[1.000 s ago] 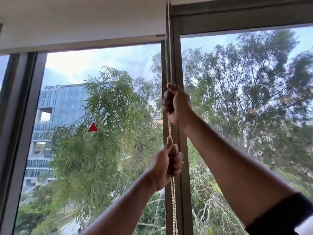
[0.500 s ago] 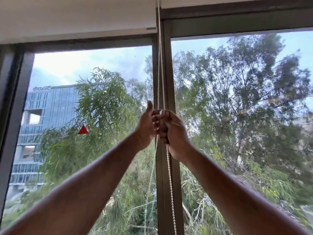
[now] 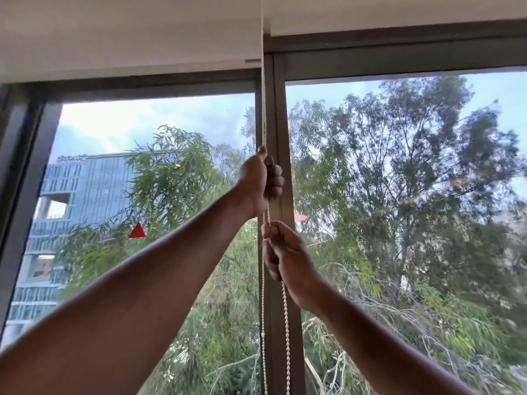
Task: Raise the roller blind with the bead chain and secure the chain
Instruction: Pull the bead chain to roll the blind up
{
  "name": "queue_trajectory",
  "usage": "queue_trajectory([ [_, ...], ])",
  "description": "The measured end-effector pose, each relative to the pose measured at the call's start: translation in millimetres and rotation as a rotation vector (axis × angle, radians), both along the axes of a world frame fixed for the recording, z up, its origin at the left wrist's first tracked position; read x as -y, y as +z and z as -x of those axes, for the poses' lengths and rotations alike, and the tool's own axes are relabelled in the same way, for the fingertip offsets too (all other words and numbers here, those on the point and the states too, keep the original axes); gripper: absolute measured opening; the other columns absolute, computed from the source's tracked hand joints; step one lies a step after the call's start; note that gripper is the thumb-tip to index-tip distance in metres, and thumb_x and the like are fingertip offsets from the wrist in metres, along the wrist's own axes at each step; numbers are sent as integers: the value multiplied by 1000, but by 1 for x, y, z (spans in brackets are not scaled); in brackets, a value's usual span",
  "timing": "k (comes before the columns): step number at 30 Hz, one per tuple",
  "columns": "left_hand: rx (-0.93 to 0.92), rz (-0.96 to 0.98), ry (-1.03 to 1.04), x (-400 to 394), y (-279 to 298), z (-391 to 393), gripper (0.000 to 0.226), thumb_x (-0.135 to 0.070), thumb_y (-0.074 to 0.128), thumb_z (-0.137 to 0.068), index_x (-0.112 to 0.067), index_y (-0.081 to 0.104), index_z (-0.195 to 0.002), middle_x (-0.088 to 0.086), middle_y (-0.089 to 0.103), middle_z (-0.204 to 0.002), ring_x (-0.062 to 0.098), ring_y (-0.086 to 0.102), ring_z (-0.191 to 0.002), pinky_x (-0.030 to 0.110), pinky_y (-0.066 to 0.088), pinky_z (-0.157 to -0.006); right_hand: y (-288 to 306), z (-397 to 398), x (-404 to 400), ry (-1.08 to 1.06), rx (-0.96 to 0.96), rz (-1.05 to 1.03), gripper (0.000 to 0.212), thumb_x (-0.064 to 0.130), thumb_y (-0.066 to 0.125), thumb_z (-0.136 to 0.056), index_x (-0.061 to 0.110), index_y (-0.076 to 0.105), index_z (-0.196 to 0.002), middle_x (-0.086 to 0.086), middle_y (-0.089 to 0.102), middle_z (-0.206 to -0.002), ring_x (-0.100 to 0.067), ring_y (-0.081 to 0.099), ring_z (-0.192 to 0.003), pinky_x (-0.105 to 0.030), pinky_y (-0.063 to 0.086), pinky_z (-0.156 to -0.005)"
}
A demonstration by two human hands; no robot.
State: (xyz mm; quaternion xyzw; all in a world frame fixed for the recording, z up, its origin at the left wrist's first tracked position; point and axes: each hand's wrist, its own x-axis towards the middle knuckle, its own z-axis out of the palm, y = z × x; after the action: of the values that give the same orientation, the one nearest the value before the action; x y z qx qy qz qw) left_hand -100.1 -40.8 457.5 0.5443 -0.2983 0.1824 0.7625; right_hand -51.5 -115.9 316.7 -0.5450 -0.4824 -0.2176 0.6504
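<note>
**Both hands closed on the bead chain at the window post**

While the left hand is the upper of the two, its fingers curled tight round the bead chain with the thumb pointing up along it, the right hand sits just beneath, almost touching the heel of the left. Its fingers are likewise folded shut on the chain, the knuckles turned toward the camera. Both forearms reach up from the lower corners and meet at the dark window post, which stands directly behind the hands.

Above the left hand the chain runs straight and taut, its two strands close together, up past the frame to the top edge of the view. Below the right hand the strands part slightly: one hangs to the left of the wrist, the other comes out under the palm, and both drop out of sight at the bottom.

Up and to the left of the hands, the roller blind is a pale sheet covering only the top of the opening, its lower edge well above the left hand. Leftward of the left forearm, a small red triangle shows on the glass, with green trees and a glass-fronted building beyond.
</note>
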Motion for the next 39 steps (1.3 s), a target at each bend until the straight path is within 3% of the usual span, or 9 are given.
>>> queue_trajectory([
  [4,9,23,-69,-1,-14,-3,52,-39,34,-108,-26,22,-59,-10,23,-39,6,14,-30,16,5,-38,-1,-8,12,-52,9,74,28,12,37,-110,17,53,-88,-2,34,-58,-9,24,-46,-19,22,-39],
  [8,-6,4,-103,-4,-34,-5,52,-40,35,-108,-26,22,-60,-10,21,-40,5,14,-31,17,3,-41,-3,-20,20,-29,-115,148,30,17,45,-108,20,68,-89,0,49,-63,-9,38,-49,-20,31,-43],
  [13,-26,27,-150,-9,-53,-10,52,-41,36,-107,-25,23,-60,-9,22,-39,4,14,-30,17,3,-41,34,-27,18,87,-274,-25,39,27,47,-106,23,79,-84,-6,72,-78,-15,64,-59,-30,55,-56],
  [18,-37,30,-126,0,-81,-13,45,-42,37,-107,-25,44,-65,-11,26,-39,4,19,-28,12,13,-31,85,-10,19,190,-322,-98,33,31,48,-105,16,76,-98,-1,72,-71,-13,64,-54,-24,51,-53],
  [22,-58,8,-169,10,-94,-14,55,-42,40,-106,-24,36,-55,-11,25,-42,3,18,-31,12,13,-31,130,12,16,311,-339,-202,31,25,45,-107,3,67,-109,-8,76,-77,-18,72,-64,-29,58,-59],
  [26,-72,-22,-158,12,-115,-17,49,-39,39,-107,-24,33,-60,-9,24,-46,5,17,-34,12,14,-33,150,22,8,238,-387,-255,26,21,44,-107,10,66,-112,5,58,-55,-7,46,-40,-18,34,-36],
  [29,-67,-34,-140,5,-128,-22,49,-39,40,-107,-25,34,-60,-7,22,-49,6,17,-37,14,14,-35,140,17,-3,118,-397,-288,29,15,40,-106,22,67,-97,10,41,-45,-6,29,-33,-17,21,-31],
  [34,-64,-127,-108,-13,-145,-33,59,-58,31,-103,-19,42,-60,-1,36,-52,12,32,-42,20,34,-41,112,11,-6,200,-321,-314,30,17,40,-107,24,59,-84,11,36,-46,-5,25,-33,-14,19,-32],
  [39,-58,-130,-88,-34,-130,-41,68,-69,29,-92,-9,58,-82,10,55,-66,22,55,-50,33,56,-53,87,6,-9,156,-276,-285,33,17,40,-109,23,56,-80,9,36,-45,-5,22,-33,-12,18,-34],
])
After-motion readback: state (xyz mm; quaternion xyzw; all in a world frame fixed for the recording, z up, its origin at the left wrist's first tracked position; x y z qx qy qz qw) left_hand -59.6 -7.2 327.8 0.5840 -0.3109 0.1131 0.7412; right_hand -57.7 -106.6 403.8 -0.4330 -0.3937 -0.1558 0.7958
